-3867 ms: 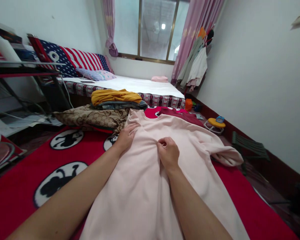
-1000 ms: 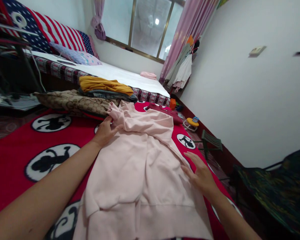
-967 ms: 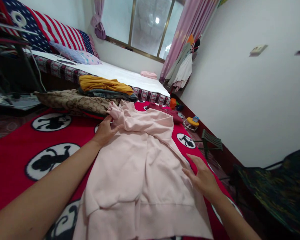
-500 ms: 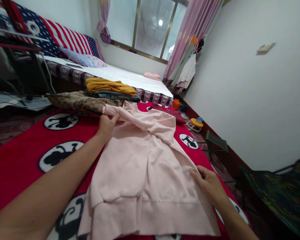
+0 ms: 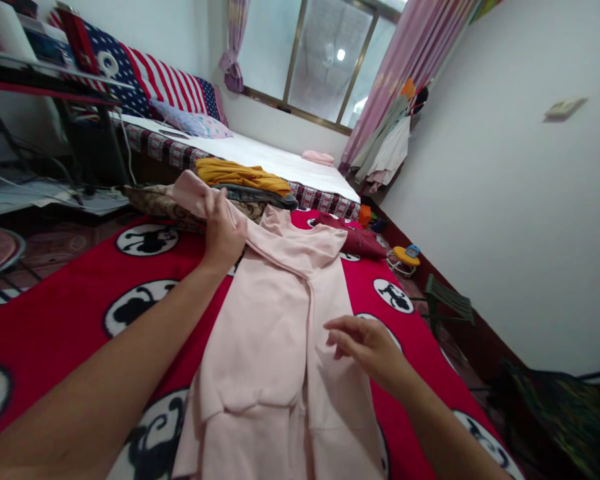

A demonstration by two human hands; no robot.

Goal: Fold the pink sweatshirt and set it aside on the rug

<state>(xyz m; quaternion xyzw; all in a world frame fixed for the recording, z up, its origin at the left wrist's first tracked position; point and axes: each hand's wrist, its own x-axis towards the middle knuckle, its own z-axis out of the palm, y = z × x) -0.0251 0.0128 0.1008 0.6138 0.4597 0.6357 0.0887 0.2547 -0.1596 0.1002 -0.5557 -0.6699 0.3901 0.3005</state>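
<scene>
A pale pink sweatshirt (image 5: 265, 333) lies lengthwise on a red blanket (image 5: 180, 360) patterned with black-and-white monkey circles. Its right side is folded inward over the body. My left hand (image 5: 223, 230) is closed on one sleeve near the cuff and holds it raised at the upper left, so that it stretches across the chest. Over the folded right side hovers my right hand (image 5: 367, 343), its fingers slightly curled and apart, with nothing in them. Whether its fingertips touch the cloth I cannot tell.
Behind the collar lie a dark red garment (image 5: 355, 240) and a pile with a mustard cloth (image 5: 240, 175) on top. A bed with a white sheet (image 5: 270, 153) stands under the window. A green folding stool (image 5: 447, 300) is at the right, a desk (image 5: 55, 87) at the left.
The sweatshirt's right side has been folded inward, and my right hand has let go of it. My left hand has lifted the sleeve up. The view has shifted slightly left.
</scene>
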